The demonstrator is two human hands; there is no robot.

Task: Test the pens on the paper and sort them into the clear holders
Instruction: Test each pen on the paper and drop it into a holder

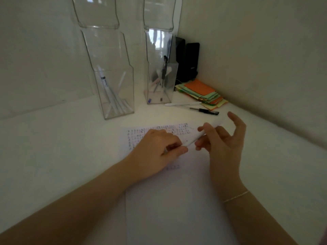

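Observation:
A white pen (210,129) slants over the paper (177,200), which carries rows of small scribbles near its far edge. My right hand (223,144) holds the pen's barrel between thumb and fingers, with the other fingers spread. My left hand (159,151) pinches the pen's lower end, cap or tip, I cannot tell which. Two clear holders stand at the back: the left holder (113,71) contains several white pens, the right holder (159,68) contains dark and pale pens. A white pen (182,104) and a black pen (205,110) lie loose on the desk.
A stack of orange, green and yellow paper slips (203,93) lies in the back right corner, beside a black object (189,61) against the wall. Walls close the desk off at the back and right.

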